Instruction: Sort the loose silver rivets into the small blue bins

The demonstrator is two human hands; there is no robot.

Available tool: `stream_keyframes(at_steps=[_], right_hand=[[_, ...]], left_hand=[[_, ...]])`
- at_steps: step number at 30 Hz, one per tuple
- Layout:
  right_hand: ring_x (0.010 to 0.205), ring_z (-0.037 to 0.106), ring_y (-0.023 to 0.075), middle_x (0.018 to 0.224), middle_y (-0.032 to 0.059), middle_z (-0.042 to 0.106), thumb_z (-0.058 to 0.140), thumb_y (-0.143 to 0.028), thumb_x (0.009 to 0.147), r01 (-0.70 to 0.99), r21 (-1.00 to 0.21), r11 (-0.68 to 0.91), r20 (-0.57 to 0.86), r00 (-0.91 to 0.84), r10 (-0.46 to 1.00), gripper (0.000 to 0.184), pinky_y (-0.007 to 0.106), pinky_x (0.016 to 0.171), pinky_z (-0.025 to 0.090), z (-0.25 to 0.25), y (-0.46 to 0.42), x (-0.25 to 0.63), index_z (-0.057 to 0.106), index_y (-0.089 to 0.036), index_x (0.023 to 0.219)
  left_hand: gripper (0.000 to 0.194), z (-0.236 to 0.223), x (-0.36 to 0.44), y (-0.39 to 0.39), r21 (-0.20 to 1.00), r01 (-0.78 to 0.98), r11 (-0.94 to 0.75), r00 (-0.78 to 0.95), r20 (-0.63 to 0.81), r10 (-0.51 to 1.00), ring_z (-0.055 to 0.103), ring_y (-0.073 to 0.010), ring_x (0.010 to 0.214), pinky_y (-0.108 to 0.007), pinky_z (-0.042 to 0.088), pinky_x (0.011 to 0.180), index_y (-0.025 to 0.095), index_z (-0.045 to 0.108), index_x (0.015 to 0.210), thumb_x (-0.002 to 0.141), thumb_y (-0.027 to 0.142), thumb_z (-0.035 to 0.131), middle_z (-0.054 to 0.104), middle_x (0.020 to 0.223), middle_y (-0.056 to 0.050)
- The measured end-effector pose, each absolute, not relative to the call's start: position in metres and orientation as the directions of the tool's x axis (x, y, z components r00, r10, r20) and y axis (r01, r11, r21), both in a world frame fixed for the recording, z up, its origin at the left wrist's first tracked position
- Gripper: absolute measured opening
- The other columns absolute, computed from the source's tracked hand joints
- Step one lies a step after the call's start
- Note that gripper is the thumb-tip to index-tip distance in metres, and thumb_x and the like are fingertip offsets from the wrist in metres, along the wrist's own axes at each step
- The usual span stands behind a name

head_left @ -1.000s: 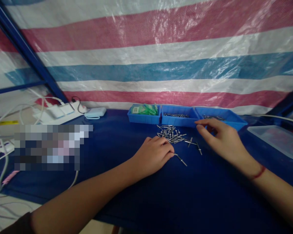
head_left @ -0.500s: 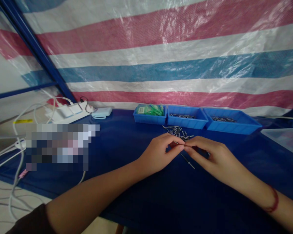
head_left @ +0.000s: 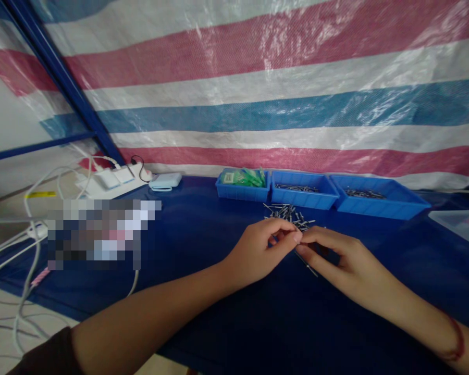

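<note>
Over the blue table, the fingertips of my two hands meet. My left hand (head_left: 263,245) is closed in a pinch, with a sliver of a thin metal blind rivet at the tips of thumb and forefinger. The thumb and forefinger of my right hand (head_left: 342,255) close in against them from the right; what they grip is hidden. Just behind the fingers lies a loose heap of blind rivets (head_left: 287,212), partly covered by my left hand. A single rivet (head_left: 308,264) lies on the table below the right fingertips, partly covered by them.
Three blue bins stand in a row at the back: one with green packets (head_left: 247,178), a middle bin (head_left: 303,199) and a right bin (head_left: 379,207), both holding thin metal pieces. A clear container (head_left: 459,226) is far right. Left are a power strip (head_left: 117,179), cables and a light-blue item (head_left: 165,182).
The hands have shifted slightly right and down in the picture, as has the whole scene to a lesser degree. The thin piece between the fingertips shows less now. The right fingers cover more of the single rivet.
</note>
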State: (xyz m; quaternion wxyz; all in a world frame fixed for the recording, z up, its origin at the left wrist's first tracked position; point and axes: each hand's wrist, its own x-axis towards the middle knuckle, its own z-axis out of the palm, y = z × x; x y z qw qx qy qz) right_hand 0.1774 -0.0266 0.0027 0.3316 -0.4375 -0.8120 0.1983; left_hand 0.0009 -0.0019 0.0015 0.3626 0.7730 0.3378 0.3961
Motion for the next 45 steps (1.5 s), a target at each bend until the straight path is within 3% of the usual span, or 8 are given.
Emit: stream_keyframes(at_steps=[8, 28, 33, 39, 45], right_hand=[[0.072, 0.063, 0.0162, 0.08, 0.0028, 0.066, 0.049, -0.031, 0.087, 0.568, -0.628, 0.531, 0.325, -0.429, 0.843, 0.016, 0.028, 0.064, 0.05, -0.0013, -0.025, 0.1766, 0.06, -0.022, 0.081], [0.073, 0.06, 0.014, 0.079, 0.0017, 0.064, 0.046, -0.028, 0.09, 0.568, -0.641, 0.517, 0.317, -0.417, 0.852, 0.02, 0.028, 0.069, 0.047, 0.0041, -0.028, 0.175, 0.059, -0.02, 0.077], [0.079, 0.062, 0.0148, 0.086, 0.0018, 0.067, 0.05, -0.025, 0.087, 0.551, -0.66, 0.511, 0.342, -0.385, 0.857, 0.015, 0.028, 0.072, 0.049, 0.003, -0.0274, 0.1747, 0.064, -0.022, 0.086], [0.07, 0.063, 0.0143, 0.079, 0.0011, 0.068, 0.053, -0.026, 0.084, 0.545, -0.693, 0.472, 0.345, -0.324, 0.881, 0.013, 0.027, 0.065, 0.05, 0.0027, -0.0234, 0.1756, 0.065, -0.021, 0.084], [0.074, 0.063, 0.0151, 0.084, 0.0025, 0.068, 0.056, -0.028, 0.084, 0.576, -0.666, 0.474, 0.456, -0.189, 0.87, 0.012, 0.028, 0.068, 0.05, 0.0011, -0.0235, 0.179, 0.065, -0.021, 0.089]], left_hand=[[0.012, 0.0019, 0.0016, -0.0035, 0.809, 0.235, -0.539, 0.486, 0.382, 0.786, 0.057, -0.011, 0.072, -0.022, 0.045, 0.068, 0.016, 0.063, 0.091, 0.086, 0.021, 0.054, 0.067, 0.086, -0.001], [0.012, -0.001, 0.0024, -0.0005, 0.832, 0.243, -0.499, 0.444, 0.362, 0.82, 0.058, -0.0125, 0.075, -0.024, 0.044, 0.069, 0.017, 0.062, 0.087, 0.086, 0.026, 0.054, 0.062, 0.079, 0.0], [0.014, -0.0021, 0.0022, -0.0004, 0.827, 0.235, -0.51, 0.452, 0.372, 0.811, 0.058, -0.0125, 0.076, -0.024, 0.044, 0.07, 0.017, 0.062, 0.089, 0.087, 0.026, 0.053, 0.062, 0.081, -0.001], [0.015, -0.0007, 0.0015, -0.0007, 0.813, 0.258, -0.522, 0.435, 0.385, 0.814, 0.057, -0.0126, 0.075, -0.024, 0.044, 0.07, 0.017, 0.063, 0.092, 0.087, 0.026, 0.052, 0.062, 0.083, -0.001], [0.013, 0.0002, 0.0, 0.0012, 0.822, 0.283, -0.493, 0.408, 0.363, 0.838, 0.059, -0.0127, 0.079, -0.023, 0.044, 0.071, 0.018, 0.063, 0.092, 0.087, 0.022, 0.052, 0.065, 0.089, -0.001]])
